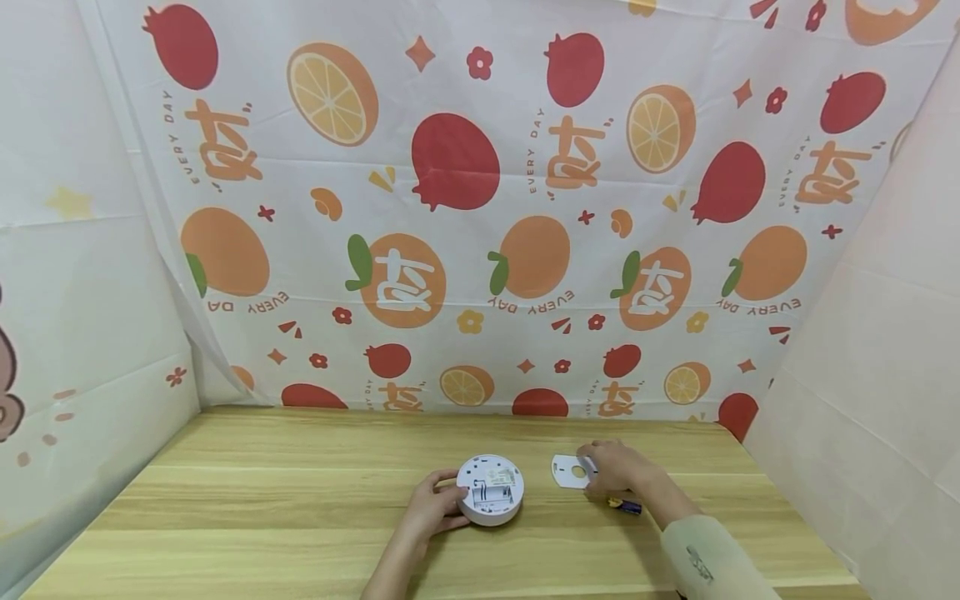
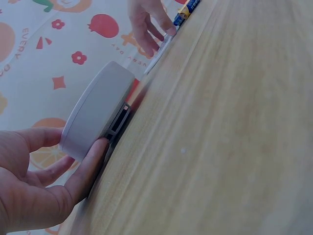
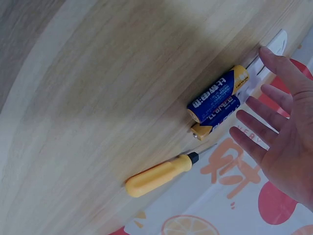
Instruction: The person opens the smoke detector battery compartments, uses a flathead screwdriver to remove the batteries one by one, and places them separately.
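Note:
My left hand (image 1: 435,507) grips the side of a round white smoke detector (image 1: 491,508), its battery compartment facing up with nothing in it. The left wrist view shows the thumb and fingers about the rim of the detector (image 2: 98,107). Over the right end of a flat white mounting plate (image 1: 566,473), my right hand (image 1: 611,467) hangs with fingers spread. In the right wrist view the thumb of that hand (image 3: 288,122) reaches the plate's edge; whether it touches cannot be told. Two blue and yellow batteries (image 3: 217,98) lie side by side near these fingers.
A screwdriver with a yellow handle (image 3: 159,176) lies past the batteries in the right wrist view. A wooden table (image 1: 300,500) carries everything. Behind it hangs a fruit-print cloth (image 1: 465,358), with pale cloths at both sides.

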Demonstrator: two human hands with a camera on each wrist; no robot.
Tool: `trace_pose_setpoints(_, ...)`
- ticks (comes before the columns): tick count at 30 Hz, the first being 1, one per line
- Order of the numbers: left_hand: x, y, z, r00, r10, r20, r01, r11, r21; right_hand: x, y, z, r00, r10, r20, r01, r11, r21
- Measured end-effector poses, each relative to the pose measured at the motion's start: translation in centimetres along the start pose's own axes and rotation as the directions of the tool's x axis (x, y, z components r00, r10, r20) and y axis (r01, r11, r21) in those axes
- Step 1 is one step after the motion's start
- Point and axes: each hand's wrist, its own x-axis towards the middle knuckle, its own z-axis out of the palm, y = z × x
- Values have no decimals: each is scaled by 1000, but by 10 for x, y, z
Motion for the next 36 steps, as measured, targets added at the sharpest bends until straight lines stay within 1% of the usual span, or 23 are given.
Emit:
trace_pose_setpoints(12, 1, 0, -1, 1000, -8, -1, 8, 1000, 3, 3, 0, 5, 1000, -16, -20, 17, 1000, 26)
trace_pose_setpoints(21, 2, -2, -1, 1000, 2, -6, -2, 1000, -2, 3, 1, 11, 991, -86, -104, 87, 996, 2)
trace_pose_setpoints(24, 3, -2, -1, 1000, 6, -3, -6, 1000, 1, 2, 2, 11, 992, -88, -91, 89, 996, 0)
trace_pose_setpoints(30, 3, -3, -1, 1000, 11, 0, -11, 1000, -2, 1, 2, 7, 998, -60, -36, 61, 997, 44)
trace_pose_setpoints(36, 3, -3, -1, 1000, 3, -6, -3, 1000, 3, 0, 0, 8, 997, -63, -47, 65, 996, 57)
